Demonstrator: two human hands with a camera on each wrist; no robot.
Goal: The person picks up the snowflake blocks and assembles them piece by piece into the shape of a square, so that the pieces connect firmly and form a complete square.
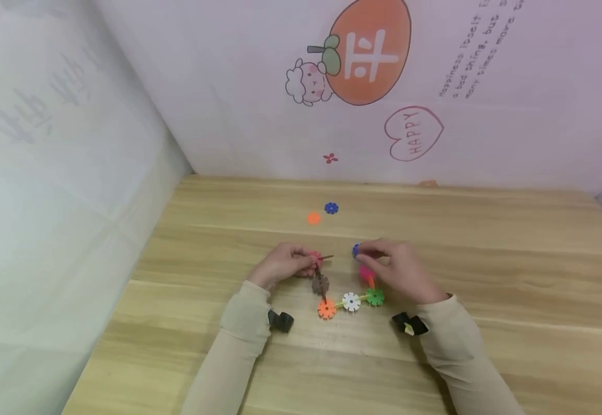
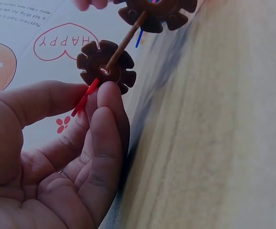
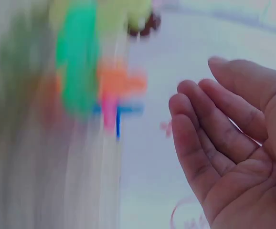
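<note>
A chain of slotted plastic snowflake discs curves over the table. My left hand (image 1: 280, 265) pinches a red disc (image 2: 84, 98) between thumb and fingers at the chain's left end. Brown discs (image 2: 107, 62) join on there, standing at angles to each other. From them the chain runs through an orange disc (image 1: 326, 308), a white disc (image 1: 351, 301) and a green disc (image 1: 375, 297). On the right end are a pink disc (image 1: 366, 273) and a blue disc (image 1: 355, 249). Beside that end is my right hand (image 3: 233, 138), fingers loosely bent and holding nothing in its wrist view.
Beyond the hands, a loose orange disc (image 1: 313, 218) and a dark blue disc (image 1: 331, 208) lie on the wooden table (image 1: 513, 259). A printed white sheet (image 1: 238, 86) rises at the table's back edge, and another pale sheet (image 1: 72, 202) hangs on the left.
</note>
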